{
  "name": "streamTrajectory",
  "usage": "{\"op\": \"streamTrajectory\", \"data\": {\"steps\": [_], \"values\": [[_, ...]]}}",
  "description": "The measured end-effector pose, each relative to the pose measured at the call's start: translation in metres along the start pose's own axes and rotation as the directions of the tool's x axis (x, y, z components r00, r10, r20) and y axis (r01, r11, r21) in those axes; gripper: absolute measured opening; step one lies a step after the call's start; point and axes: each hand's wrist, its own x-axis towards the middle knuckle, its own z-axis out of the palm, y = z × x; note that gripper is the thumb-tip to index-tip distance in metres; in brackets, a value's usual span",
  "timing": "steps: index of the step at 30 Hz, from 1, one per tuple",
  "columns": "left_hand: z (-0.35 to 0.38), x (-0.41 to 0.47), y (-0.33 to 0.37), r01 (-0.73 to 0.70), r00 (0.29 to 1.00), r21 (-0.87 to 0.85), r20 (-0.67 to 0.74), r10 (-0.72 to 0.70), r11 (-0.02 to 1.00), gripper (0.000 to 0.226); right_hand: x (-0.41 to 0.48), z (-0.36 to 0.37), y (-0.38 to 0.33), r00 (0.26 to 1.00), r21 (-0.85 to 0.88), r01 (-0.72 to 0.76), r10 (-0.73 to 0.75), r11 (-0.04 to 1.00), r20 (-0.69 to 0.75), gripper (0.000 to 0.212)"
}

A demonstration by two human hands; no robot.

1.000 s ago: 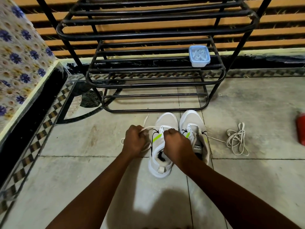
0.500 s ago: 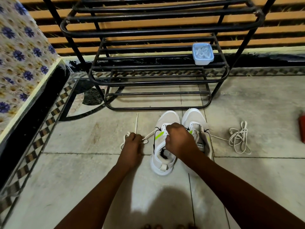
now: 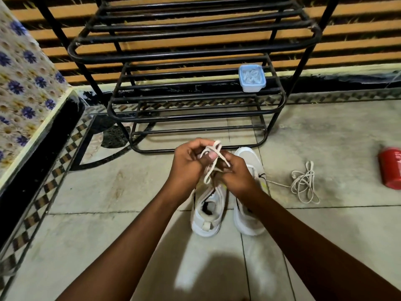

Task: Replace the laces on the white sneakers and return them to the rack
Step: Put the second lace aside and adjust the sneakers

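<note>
Sneakers (image 3: 205, 229) stand side by side on the floor (image 3: 108, 246), toes toward the rack (image 3: 195, 51), not yet returned to it. Above the left one, both hands work a white lace (image 3: 213, 157). The left hand (image 3: 187, 164) has its grip pinched on the loops, and the right hand (image 3: 238, 177) has its grip closed on a strand beside them. Lacing seems unfinished. A loose lace (image 3: 303, 185) lies bundled on the floor to the right, one strand trailing to the right shoe, so that shoe likely remains. A tub (image 3: 251, 78) occupies the middle shelf's right end. The lowest shelf, just ahead of the toes, looks easiest to reach. A red canister (image 3: 390, 170) lies well apart near the floor's right edge.
</note>
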Motion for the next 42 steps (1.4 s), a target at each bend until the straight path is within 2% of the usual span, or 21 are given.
{"op": "streamTrajectory", "data": {"steps": [3,6,9,12,15,17,19,22,25,28,31,35,36,38,40,42], "values": [[0.027,0.015,0.016,0.053,0.997,-0.155,-0.044,-0.060,0.987,0.019,-0.005,-0.018,-0.003,0.999,0.053,0.009,-0.011,0.999,0.032,0.033],[0.052,0.032,0.029,0.136,0.986,-0.380,-0.036,-0.161,0.915,0.019,-0.014,-0.039,-0.005,0.995,0.184,-0.098,0.094,0.978,0.031,0.026],[0.079,0.044,0.041,0.242,0.965,-0.551,0.048,-0.260,0.799,0.028,-0.024,-0.061,-0.007,0.989,0.306,-0.140,0.118,0.942,0.088,0.037],[0.112,0.052,0.051,0.290,0.954,-0.607,0.119,-0.276,0.740,0.029,-0.033,-0.080,-0.009,0.980,0.438,-0.170,0.107,0.883,0.165,0.049],[0.140,0.062,0.057,0.294,0.954,-0.592,0.138,-0.265,0.751,0.029,-0.041,-0.107,-0.010,0.981,0.546,-0.161,0.073,0.822,0.179,0.043],[0.157,0.070,0.053,0.303,0.953,-0.570,0.161,-0.258,0.764,0.026,-0.047,-0.127,-0.012,0.991,0.486,-0.128,0.092,0.865,0.097,0.033],[0.173,0.077,0.043,0.315,0.949,-0.542,0.172,-0.265,0.779,0.021,-0.051,-0.147,-0.009,0.982,0.342,-0.118,0.160,0.932,-0.096,0.023],[0.203,0.083,0.013,0.394,0.918,-0.451,0.160,-0.362,0.801,0.020,-0.057,-0.176,0.006,0.911,0.273,-0.078,0.180,0.959,-0.371,0.020],[0.230,0.077,-0.032,0.498,0.867,-0.224,0.145,-0.477,0.838,0.020,-0.063,-0.199,0.026,0.797,0.236,-0.070,0.197,0.969,-0.571,0.016],[0.246,0.064,-0.072,0.556,0.823,0.024,0.124,-0.554,0.831,0.011,-0.067,-0.217,0.047,0.707,0.112,-0.161,0.194,0.981,-0.680,0.015],[0.252,0.058,-0.091,0.561,0.800,0.139,0.162,-0.577,0.816,0.007,-0.071,-0.229,0.053,0.652,-0.155,-0.304,0.086,0.940,-0.753,0.012],[0.254,0.056,-0.090,0.454,0.822,0.282,0.233,-0.519,0.845,0.021,-0.070,-0.242,0.051,0.696,-0.462,-0.354,-0.101,0.813,-0.711,0.011],[0.254,0.056,-0.089,0.451,0.813,0.283,0.261,-0.520,0.847,0.024,-0.069,-0.246,0.053,0.724,-0.504,-0.360,-0.106,0.785,-0.682,0.011],[0.251,0.057,-0.088,0.412,0.785,0.322,0.350,-0.512,0.852,0.025,-0.067,-0.251,0.059,0.776,-0.518,-0.313,-0.101,0.796,-0.623,0.011],[0.247,0.057,-0.089,0.266,0.786,0.482,0.393,-0.478,0.835,0.023,-0.068,-0.252,0.062,0.814,-0.525,-0.256,-0.112,0.812,-0.570,0.011],[0.240,0.058,-0.089,0.013,0.850,0.675,0.381,-0.363,0.737,0.030,-0.069,-0.253,0.067,0.853,-0.586,-0.198,-0.157,0.785,-0.498,0.018]]}}
